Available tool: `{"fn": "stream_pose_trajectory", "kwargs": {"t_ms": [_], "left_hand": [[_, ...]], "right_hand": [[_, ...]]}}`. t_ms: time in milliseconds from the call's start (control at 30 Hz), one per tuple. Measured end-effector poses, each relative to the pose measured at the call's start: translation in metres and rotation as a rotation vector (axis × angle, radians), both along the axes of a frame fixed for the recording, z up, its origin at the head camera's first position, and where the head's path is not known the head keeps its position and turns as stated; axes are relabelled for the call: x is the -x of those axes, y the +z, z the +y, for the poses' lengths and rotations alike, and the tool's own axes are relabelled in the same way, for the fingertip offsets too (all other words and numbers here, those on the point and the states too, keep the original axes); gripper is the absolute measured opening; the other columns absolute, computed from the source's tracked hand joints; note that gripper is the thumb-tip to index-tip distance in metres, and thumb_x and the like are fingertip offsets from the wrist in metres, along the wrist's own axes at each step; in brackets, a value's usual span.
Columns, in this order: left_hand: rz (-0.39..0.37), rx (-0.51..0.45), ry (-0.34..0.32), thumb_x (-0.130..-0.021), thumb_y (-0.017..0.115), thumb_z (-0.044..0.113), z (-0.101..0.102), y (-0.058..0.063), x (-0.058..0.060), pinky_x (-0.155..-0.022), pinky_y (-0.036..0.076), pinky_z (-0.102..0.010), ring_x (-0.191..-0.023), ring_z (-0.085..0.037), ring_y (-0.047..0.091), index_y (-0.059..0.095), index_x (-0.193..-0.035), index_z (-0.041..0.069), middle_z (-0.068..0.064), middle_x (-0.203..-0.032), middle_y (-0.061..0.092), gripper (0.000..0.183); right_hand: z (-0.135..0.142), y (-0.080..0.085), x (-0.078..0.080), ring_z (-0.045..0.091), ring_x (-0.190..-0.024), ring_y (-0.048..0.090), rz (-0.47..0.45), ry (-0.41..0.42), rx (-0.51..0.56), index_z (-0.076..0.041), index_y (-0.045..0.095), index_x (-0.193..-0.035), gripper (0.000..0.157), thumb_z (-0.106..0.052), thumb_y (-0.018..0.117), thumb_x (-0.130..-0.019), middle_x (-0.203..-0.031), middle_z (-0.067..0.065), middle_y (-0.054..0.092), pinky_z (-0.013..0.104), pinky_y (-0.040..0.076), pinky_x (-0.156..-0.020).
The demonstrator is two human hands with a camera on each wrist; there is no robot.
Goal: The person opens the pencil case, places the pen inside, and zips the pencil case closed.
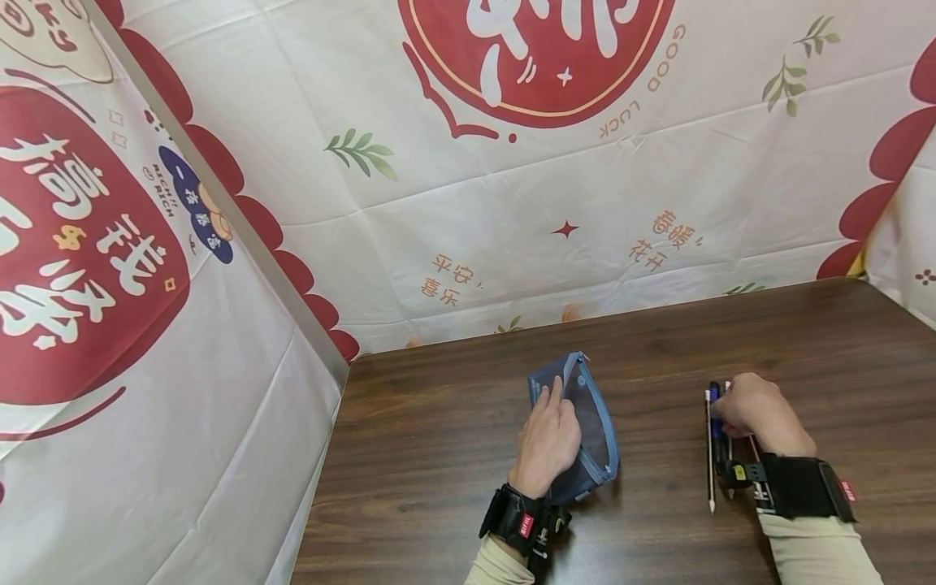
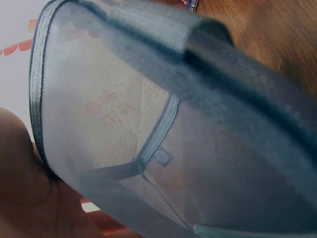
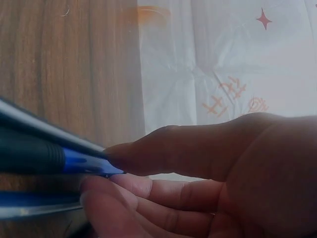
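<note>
A blue mesh zip pouch [image 1: 594, 410] stands tilted in the middle of the table, and it fills the left wrist view. My left hand [image 1: 548, 443] grips it at its left side, fingers lying along the mesh. Off to the right, my right hand [image 1: 756, 413] is over a small group of pens and pencils. Between thumb and fingers it pinches a dark pen with a blue end [image 3: 81, 161]. A slim white pencil [image 1: 709, 467] lies alongside, left of that hand. The fingertips are partly hidden in the head view.
The brown wooden table [image 1: 424, 439] has a printed white cloth [image 1: 504, 227] hanging behind it. Another printed cloth panel [image 1: 241, 455] borders the left side. Black camera straps [image 1: 804, 487] are on both wrists.
</note>
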State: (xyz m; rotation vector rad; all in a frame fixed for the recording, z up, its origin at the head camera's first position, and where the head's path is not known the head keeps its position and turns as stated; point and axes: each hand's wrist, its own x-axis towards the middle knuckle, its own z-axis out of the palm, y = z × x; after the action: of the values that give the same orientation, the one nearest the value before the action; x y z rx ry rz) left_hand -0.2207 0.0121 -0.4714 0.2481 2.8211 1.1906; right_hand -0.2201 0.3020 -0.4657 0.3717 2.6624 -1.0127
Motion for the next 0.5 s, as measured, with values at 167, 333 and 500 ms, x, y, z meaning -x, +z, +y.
{"fn": "stream_pose_trajectory", "kwargs": {"t_ms": [167,333,500], "left_hand": [[0.008,0.001,-0.001,-0.101,0.02,0.03,0.0005,0.0003,0.0007,-0.103,0.035,-0.057,-0.133,-0.029,0.037,0.034,-0.149,0.021,-0.01,-0.152,0.036,0.051],[0.003,0.009,0.004,-0.101,0.02,0.031,0.0011,0.0012,0.0007,-0.103,0.035,-0.056,-0.133,-0.029,0.037,0.033,-0.149,0.023,-0.01,-0.152,0.036,0.051],[0.005,0.014,0.002,-0.101,0.02,0.031,0.0012,0.0012,0.0001,-0.103,0.036,-0.056,-0.133,-0.029,0.037,0.033,-0.149,0.023,-0.01,-0.152,0.036,0.051]], "right_hand": [[-0.0018,-0.0001,0.0002,0.017,-0.051,0.061,-0.001,-0.019,-0.002,0.011,0.058,-0.074,0.017,-0.002,0.054,-0.084,-0.055,0.008,0.061,0.031,0.05,-0.047],[-0.0026,-0.0001,0.0014,0.017,-0.05,0.061,-0.009,-0.026,-0.013,0.011,0.059,-0.074,0.017,-0.002,0.054,-0.083,-0.054,0.007,0.062,0.031,0.049,-0.047],[-0.003,-0.0016,0.0022,0.016,-0.049,0.063,0.005,-0.017,-0.028,0.009,0.06,-0.071,0.017,-0.005,0.056,-0.081,-0.05,0.005,0.064,0.031,0.048,-0.048]]}}
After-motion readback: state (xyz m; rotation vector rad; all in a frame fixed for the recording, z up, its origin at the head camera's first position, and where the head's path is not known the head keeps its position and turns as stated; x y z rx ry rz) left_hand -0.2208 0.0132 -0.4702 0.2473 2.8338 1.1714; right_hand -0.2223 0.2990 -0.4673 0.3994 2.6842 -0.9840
